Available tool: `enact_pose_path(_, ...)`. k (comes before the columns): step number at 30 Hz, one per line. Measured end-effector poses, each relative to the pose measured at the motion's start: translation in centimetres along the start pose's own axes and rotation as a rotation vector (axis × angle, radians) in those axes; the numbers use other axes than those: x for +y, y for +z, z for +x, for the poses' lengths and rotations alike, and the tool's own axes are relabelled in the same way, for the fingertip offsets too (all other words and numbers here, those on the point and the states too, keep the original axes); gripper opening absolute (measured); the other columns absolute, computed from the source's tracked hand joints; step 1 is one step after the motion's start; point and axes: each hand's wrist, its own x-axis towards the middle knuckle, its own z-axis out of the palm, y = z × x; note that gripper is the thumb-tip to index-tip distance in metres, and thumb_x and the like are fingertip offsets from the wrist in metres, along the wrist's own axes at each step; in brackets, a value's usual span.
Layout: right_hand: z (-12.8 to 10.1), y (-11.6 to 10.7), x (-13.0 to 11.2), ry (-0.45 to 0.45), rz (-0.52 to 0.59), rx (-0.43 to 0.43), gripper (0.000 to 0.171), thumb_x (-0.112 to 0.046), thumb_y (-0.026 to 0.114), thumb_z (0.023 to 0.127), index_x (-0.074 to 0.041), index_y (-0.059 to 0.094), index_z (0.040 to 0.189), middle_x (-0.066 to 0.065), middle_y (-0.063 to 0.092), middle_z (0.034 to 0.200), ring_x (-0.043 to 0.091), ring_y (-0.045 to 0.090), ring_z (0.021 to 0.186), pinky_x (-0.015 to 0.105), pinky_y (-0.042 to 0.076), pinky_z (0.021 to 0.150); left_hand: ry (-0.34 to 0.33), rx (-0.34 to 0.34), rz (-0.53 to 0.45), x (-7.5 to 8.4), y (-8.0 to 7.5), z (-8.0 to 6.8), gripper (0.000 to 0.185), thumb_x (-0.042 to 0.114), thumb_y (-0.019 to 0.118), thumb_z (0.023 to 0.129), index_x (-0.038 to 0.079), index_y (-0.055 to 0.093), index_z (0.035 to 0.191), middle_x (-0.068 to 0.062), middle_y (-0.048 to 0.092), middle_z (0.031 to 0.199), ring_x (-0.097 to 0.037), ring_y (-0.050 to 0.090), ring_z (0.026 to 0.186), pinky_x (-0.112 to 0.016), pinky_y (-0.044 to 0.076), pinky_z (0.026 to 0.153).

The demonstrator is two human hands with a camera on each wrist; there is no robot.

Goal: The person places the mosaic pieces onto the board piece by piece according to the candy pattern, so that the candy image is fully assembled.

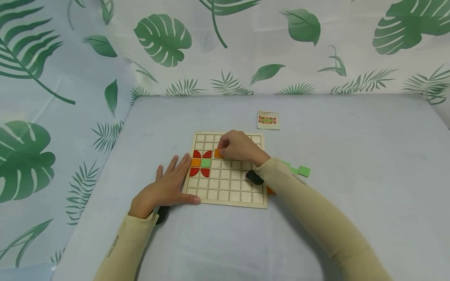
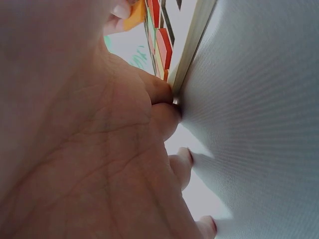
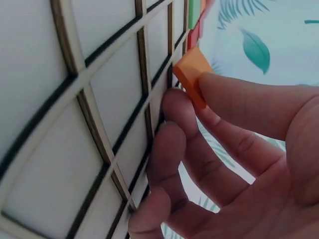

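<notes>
My right hand [image 1: 240, 147] pinches an orange square tile [image 1: 217, 153] between thumb and fingers, close over the wooden grid board [image 1: 225, 196]. In the right wrist view that orange tile [image 3: 192, 74] is tilted, and the other fingertips rest at the grid. My left hand [image 1: 163, 191] lies with fingers spread along the board's left edge, its thumb at the front left corner. On the board's left side, several red quarter-round tiles [image 1: 194, 172] sit above and below an orange square [image 1: 195, 162] and a light green square [image 1: 205, 163].
A small pattern card [image 1: 268, 120] with red, orange and green shapes lies behind the board to the right. Right of the board are loose green tiles [image 1: 304, 171] and an orange piece [image 1: 270, 191], partly hidden by my right forearm. A leaf-print cloth [image 1: 242, 47] hangs behind.
</notes>
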Motion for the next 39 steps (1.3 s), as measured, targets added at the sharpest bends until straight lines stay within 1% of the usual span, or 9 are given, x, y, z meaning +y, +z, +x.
enact_pose_path(6, 0.5, 0.4, -0.1, -0.001, -0.043, 0.026, 0.007, -0.007, 0.072, 0.096, -0.004, 0.078, 0.096, 0.009, 0.074, 0.096, 0.026, 0.063, 0.088, 0.041, 0.052, 0.082, 0.006, 0.003, -0.006, -0.1, 0.1, 0.0, 0.131, 0.058, 0.087, 0.085, 0.003, 0.005, 0.172, -0.013, -0.001, 0.180, -0.040, -0.011, 0.163, -0.075, -0.006, 0.120)
enact_pose_path(13, 0.7, 0.8, -0.6, 0.003, -0.128, 0.028, 0.006, -0.010, 0.073, 0.097, -0.005, 0.076, 0.095, 0.008, 0.072, 0.091, 0.024, 0.061, 0.079, 0.038, 0.050, 0.071, 0.008, -0.001, -0.007, 0.0, -0.1, -0.1, 0.130, 0.057, 0.086, 0.086, 0.003, 0.005, 0.172, -0.013, -0.001, 0.180, -0.040, -0.011, 0.163, -0.075, -0.006, 0.120)
enact_pose_path(17, 0.5, 0.8, -0.8, 0.016, -0.147, 0.024, 0.005, -0.010, 0.072, 0.097, -0.006, 0.074, 0.096, 0.009, 0.072, 0.091, 0.024, 0.060, 0.077, 0.038, 0.049, 0.069, 0.006, -0.002, -0.006, 0.0, -0.1, -0.1, 0.130, 0.057, 0.087, 0.086, 0.003, 0.005, 0.172, -0.013, -0.001, 0.180, -0.040, -0.011, 0.163, -0.075, -0.006, 0.120)
enact_pose_path(28, 0.5, 1.2, -0.8, 0.016, -0.181, 0.042, 0.004, -0.010, 0.073, 0.097, -0.007, 0.073, 0.095, 0.009, 0.073, 0.090, 0.024, 0.060, 0.077, 0.038, 0.048, 0.067, 0.009, -0.001, -0.002, 0.0, 0.0, -0.1, 0.130, 0.057, 0.086, 0.086, 0.003, 0.005, 0.172, -0.013, -0.001, 0.180, -0.040, -0.010, 0.163, -0.075, -0.006, 0.120)
enact_pose_path(34, 0.3, 1.4, -0.7, -0.001, -0.211, 0.046, 0.003, -0.011, 0.072, 0.098, -0.008, 0.072, 0.096, 0.007, 0.072, 0.093, 0.023, 0.061, 0.079, 0.039, 0.048, 0.070, -0.001, -0.003, 0.018, 0.1, -0.1, 0.0, 0.132, 0.060, 0.086, 0.085, 0.003, 0.005, 0.172, -0.013, -0.002, 0.180, -0.042, -0.009, 0.162, -0.075, -0.005, 0.120)
enact_pose_path(37, 0.1, 1.2, -0.5, -0.025, -0.186, 0.031, 0.005, -0.011, 0.072, 0.099, -0.007, 0.073, 0.099, 0.008, 0.073, 0.096, 0.024, 0.062, 0.082, 0.041, 0.051, 0.075, -0.003, -0.003, 0.016, 0.1, -0.1, 0.0, 0.132, 0.059, 0.086, 0.085, 0.003, 0.004, 0.172, -0.013, -0.002, 0.180, -0.042, -0.009, 0.162, -0.076, -0.005, 0.120)
enact_pose_path(39, -0.2, 1.1, -0.3, -0.035, -0.157, 0.012, 0.009, -0.012, 0.071, 0.100, -0.005, 0.075, 0.104, 0.008, 0.073, 0.100, 0.024, 0.063, 0.087, 0.042, 0.051, 0.081, -0.003, -0.005, 0.013, 0.2, -0.1, 0.0, 0.132, 0.059, 0.086, 0.085, 0.003, 0.004, 0.172, -0.013, -0.002, 0.180, -0.042, -0.010, 0.162, -0.076, -0.005, 0.120)
